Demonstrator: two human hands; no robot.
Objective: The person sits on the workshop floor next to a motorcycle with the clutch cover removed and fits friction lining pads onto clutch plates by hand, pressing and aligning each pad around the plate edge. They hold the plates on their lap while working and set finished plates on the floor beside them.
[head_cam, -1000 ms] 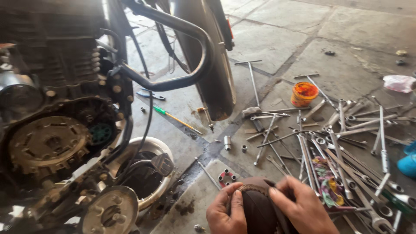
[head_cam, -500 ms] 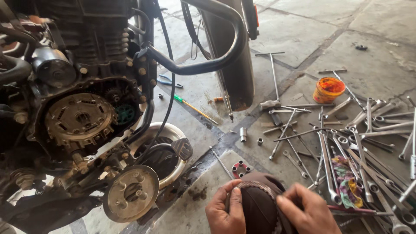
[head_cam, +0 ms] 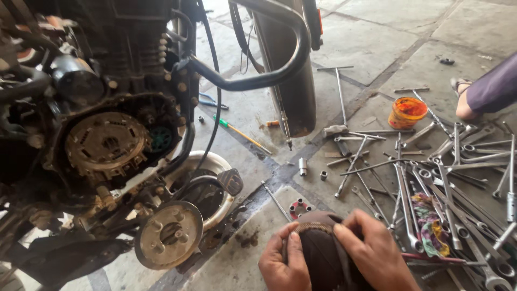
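**Dark cloth gripped beside the opened engine**

A dark brown cloth (head_cam: 323, 253) is pinched between the fingers of the left hand (head_cam: 283, 264) and right hand (head_cam: 374, 253), low over the floor (head_cam: 377, 32). The engine (head_cam: 107, 145) stands uncovered; a loose round plate (head_cam: 168, 235) rests below. Wrenches (head_cam: 431, 178) crowd the right; bare floor lies ahead.

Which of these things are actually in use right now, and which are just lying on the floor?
In use:
- left hand and right hand, both gripping the dark cloth-covered part

Lying about:
- spanners spread on the floor
- orange tub
- T-handle wrench
- small sockets
- rag
- open engine, untouched
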